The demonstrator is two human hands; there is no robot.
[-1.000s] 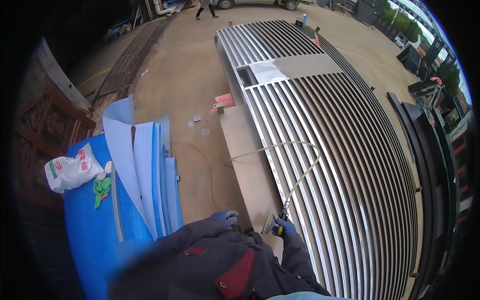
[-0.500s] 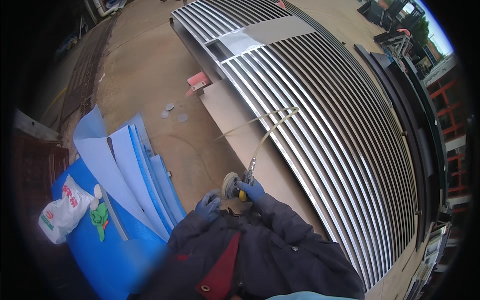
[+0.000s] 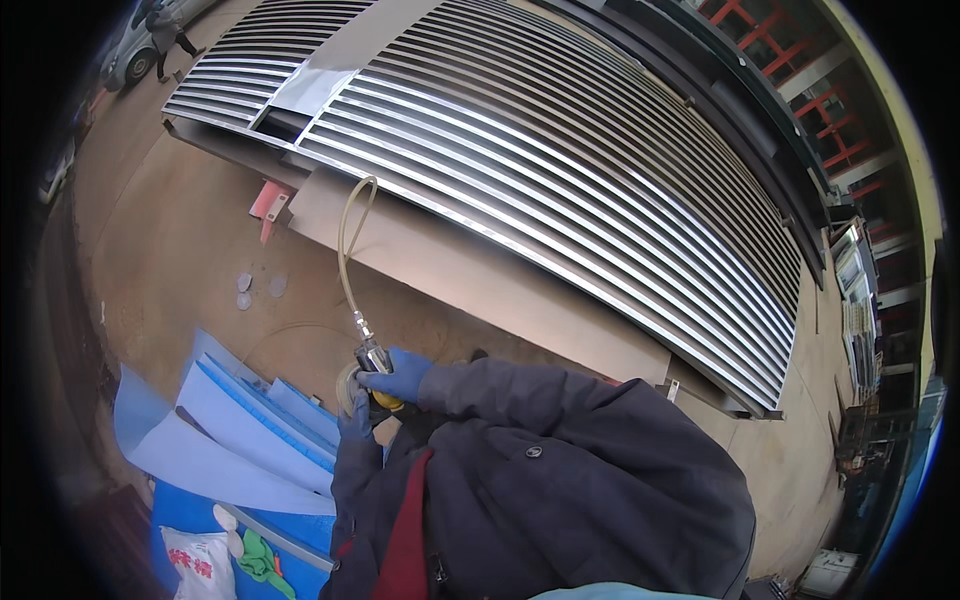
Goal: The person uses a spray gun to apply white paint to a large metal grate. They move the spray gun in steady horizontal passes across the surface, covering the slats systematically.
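Both blue-gloved hands, right hand [image 3: 398, 374] and left hand [image 3: 356, 418], grip the small air-powered hand grinder [image 3: 372, 372]; its looping pale hose [image 3: 349, 240] could snag the near edge of the slatted steel panel [image 3: 560, 150] and jerk the tool.

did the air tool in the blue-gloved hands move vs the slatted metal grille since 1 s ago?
Yes. The hose-fed air tool came off the long slatted metal grille toward the stacked blue sheets, right hand gripping it.

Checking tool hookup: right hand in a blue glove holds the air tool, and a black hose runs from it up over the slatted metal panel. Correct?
Not quite. The head view shows the hose is pale yellowish and translucent, not black. The rest holds: the right hand in a blue glove holds the air tool, and the hose loops up to the slatted metal panel.
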